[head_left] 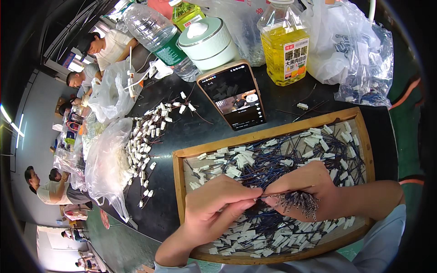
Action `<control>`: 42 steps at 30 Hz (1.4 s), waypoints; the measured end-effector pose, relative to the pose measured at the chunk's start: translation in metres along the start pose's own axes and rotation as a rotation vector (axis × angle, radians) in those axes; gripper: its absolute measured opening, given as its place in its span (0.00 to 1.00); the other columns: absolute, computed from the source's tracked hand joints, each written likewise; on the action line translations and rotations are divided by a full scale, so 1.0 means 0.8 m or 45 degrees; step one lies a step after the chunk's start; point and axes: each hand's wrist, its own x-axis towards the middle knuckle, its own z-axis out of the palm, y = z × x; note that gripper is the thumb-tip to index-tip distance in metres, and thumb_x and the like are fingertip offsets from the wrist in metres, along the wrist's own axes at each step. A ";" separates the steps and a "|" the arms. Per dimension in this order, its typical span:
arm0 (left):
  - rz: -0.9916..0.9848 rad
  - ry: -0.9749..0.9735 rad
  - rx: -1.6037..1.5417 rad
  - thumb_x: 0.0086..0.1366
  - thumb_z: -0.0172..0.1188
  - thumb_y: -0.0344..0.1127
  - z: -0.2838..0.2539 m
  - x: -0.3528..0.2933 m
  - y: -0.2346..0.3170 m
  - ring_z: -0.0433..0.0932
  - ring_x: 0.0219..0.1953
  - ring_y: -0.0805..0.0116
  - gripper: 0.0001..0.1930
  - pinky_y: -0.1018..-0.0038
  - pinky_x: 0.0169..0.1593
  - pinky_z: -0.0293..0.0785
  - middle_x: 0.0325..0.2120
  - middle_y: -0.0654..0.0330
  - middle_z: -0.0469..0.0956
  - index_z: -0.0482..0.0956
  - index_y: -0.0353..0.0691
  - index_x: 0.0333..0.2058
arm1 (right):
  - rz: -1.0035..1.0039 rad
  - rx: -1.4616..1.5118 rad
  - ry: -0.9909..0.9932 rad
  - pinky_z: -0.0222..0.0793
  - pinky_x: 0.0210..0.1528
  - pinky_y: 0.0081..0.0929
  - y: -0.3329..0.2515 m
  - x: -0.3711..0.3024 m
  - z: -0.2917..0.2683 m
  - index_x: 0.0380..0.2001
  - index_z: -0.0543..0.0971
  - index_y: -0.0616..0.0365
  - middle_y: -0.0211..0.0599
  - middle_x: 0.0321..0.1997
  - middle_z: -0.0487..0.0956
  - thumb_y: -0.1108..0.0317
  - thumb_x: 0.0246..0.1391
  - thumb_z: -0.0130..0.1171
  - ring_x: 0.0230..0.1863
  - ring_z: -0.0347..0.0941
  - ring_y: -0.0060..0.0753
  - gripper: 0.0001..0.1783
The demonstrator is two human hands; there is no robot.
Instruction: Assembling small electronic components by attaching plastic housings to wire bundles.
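Observation:
My right hand (314, 179) is closed around a bundle of thin dark wires (298, 204), whose small metal-tipped ends fan out below the fingers. A brownish wire (289, 191) stretches across the top of that bundle. At its left end, the thumb and forefinger of my left hand (216, 204) are pinched together on it. Both hands hover over a wooden-framed tray (180, 182). Inside it lie many dark blue wires with white plastic connectors (273, 239). My palms hide part of the pile.
Beyond the tray, a phone (234, 98) leans against a pale green lidded pot (207, 43). A bottle of yellow drink (285, 50), a large clear bottle (152, 34) and plastic bags (364, 54) stand behind. More white connectors (148, 141) lie loose at left beside a clear bag (107, 159). Other people sit further left.

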 end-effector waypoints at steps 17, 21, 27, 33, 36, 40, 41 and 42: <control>-0.494 0.904 0.826 0.66 0.52 0.36 -0.184 -0.024 -0.126 0.71 0.27 0.77 0.12 0.80 0.32 0.67 0.24 0.62 0.77 0.79 0.33 0.37 | 0.244 0.056 0.335 0.51 0.20 0.18 0.008 0.002 0.009 0.21 0.68 0.62 0.27 0.15 0.62 0.69 0.55 0.56 0.17 0.55 0.13 0.12; -0.711 0.635 1.258 0.56 0.59 0.33 -0.228 -0.078 -0.196 0.76 0.34 0.65 0.14 0.71 0.41 0.71 0.33 0.57 0.78 0.78 0.37 0.42 | 0.253 0.019 0.218 0.53 0.19 0.19 -0.001 0.005 0.002 0.21 0.70 0.64 0.30 0.14 0.63 0.70 0.54 0.57 0.16 0.56 0.16 0.12; -0.596 0.367 1.239 0.53 0.61 0.30 -0.199 -0.059 -0.186 0.75 0.33 0.62 0.14 0.69 0.39 0.71 0.30 0.55 0.75 0.77 0.39 0.40 | 0.132 -0.109 0.250 0.57 0.19 0.22 -0.001 0.007 0.001 0.22 0.73 0.65 0.37 0.16 0.70 0.71 0.51 0.60 0.16 0.61 0.22 0.09; -0.572 0.240 0.895 0.51 0.64 0.24 -0.165 -0.030 -0.160 0.69 0.28 0.77 0.18 0.80 0.32 0.67 0.27 0.65 0.71 0.77 0.42 0.43 | 0.229 -0.116 0.131 0.59 0.20 0.22 0.001 0.006 -0.003 0.25 0.76 0.65 0.38 0.17 0.70 0.71 0.50 0.61 0.16 0.63 0.24 0.07; -0.521 0.277 0.775 0.52 0.63 0.22 -0.173 -0.034 -0.160 0.69 0.30 0.79 0.20 0.81 0.35 0.69 0.30 0.66 0.72 0.76 0.38 0.46 | 0.207 -0.093 0.137 0.59 0.21 0.23 0.002 0.007 -0.002 0.26 0.76 0.65 0.39 0.17 0.71 0.72 0.50 0.60 0.17 0.65 0.25 0.07; -0.381 0.625 0.638 0.57 0.59 0.22 -0.174 -0.027 -0.136 0.72 0.34 0.80 0.18 0.80 0.41 0.71 0.39 0.62 0.76 0.74 0.32 0.48 | 0.218 -0.099 0.116 0.61 0.21 0.23 0.003 0.007 -0.002 0.26 0.76 0.65 0.39 0.19 0.72 0.72 0.50 0.59 0.18 0.67 0.24 0.06; -0.381 0.623 0.637 0.57 0.59 0.22 -0.177 -0.027 -0.138 0.72 0.34 0.80 0.18 0.80 0.41 0.71 0.39 0.62 0.76 0.74 0.32 0.48 | 0.228 -0.089 0.111 0.61 0.22 0.23 0.004 0.007 -0.002 0.26 0.76 0.65 0.39 0.19 0.73 0.73 0.50 0.59 0.18 0.67 0.25 0.06; -0.327 0.702 0.728 0.58 0.58 0.22 -0.184 -0.030 -0.138 0.73 0.35 0.79 0.17 0.80 0.42 0.71 0.41 0.60 0.76 0.73 0.32 0.48 | 0.228 -0.090 0.109 0.61 0.22 0.23 0.003 0.007 -0.002 0.26 0.76 0.65 0.39 0.19 0.73 0.73 0.50 0.59 0.18 0.67 0.25 0.06</control>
